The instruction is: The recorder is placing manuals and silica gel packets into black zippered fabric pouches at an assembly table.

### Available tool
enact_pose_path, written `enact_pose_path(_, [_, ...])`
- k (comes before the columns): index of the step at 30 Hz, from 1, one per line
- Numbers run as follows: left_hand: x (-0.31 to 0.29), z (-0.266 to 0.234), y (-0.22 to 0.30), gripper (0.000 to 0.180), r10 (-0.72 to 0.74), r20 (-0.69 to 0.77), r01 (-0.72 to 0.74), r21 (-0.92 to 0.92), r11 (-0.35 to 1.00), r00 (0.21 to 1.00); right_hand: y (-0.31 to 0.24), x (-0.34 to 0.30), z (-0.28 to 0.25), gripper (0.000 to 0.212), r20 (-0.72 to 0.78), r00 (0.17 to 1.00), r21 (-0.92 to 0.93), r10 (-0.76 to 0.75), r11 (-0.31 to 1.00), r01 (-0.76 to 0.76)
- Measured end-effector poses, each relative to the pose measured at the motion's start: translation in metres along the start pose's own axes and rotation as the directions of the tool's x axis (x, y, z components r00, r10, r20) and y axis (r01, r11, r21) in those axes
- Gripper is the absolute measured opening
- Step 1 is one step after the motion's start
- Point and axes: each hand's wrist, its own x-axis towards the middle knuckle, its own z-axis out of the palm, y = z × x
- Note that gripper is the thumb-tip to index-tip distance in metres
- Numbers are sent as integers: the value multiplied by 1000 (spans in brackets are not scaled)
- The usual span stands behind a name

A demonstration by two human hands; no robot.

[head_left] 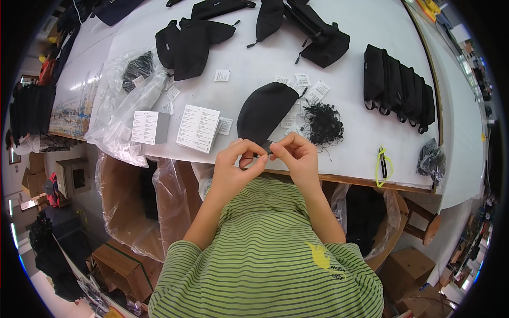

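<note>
A black half-round fabric pouch [266, 110] lies near the table's front edge, a zipper pull at its far right tip. At its near end, my left hand [238, 163] is closed in a pinch on a thin black cord. Close beside it, my right hand [298, 159] is also pinched shut at the same cord, by a small dark tab on the pouch. The fingers partly hide the exact grip. To the right of the pouch sits a tangled heap of black cords [324, 124], with loose white printed labels [318, 91] next to it.
Two stacks of white labels [198, 129] [150, 127] and a clear plastic bag [119, 100] lie left. More black pouches [192, 50] are at the back; a row of them [398, 87] stands right. Small snips [383, 164] with a yellow cord lie near the front edge.
</note>
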Motion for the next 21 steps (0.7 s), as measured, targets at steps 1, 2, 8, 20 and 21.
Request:
enact_pose_path(1, [0,0,-1,8,4,-1,-4,1,1000,1000,-1,-1,-1,14,1,1000,1,0,1000,0])
enact_pose_path(2, [0,0,-1,8,4,-1,-4,2,1000,1000,-3,-1,-2,13,2,1000,-118,22,993,-22])
enact_pose_path(8, [0,1,-1,7,13,1,-13,27,1000,1000,-6,-3,-2,12,11,1000,-266,21,964,-17])
enact_pose_path(20, [72,1,-11,12,88,370,-51,-108,993,925,-15,-5,-18,16,-25,997,82,67,995,-64])
enact_pose_path(21, [87,3,-18,18,180,485,-248,79,966,856,-17,-7,-17,16,-47,997,86,67,994,-63])
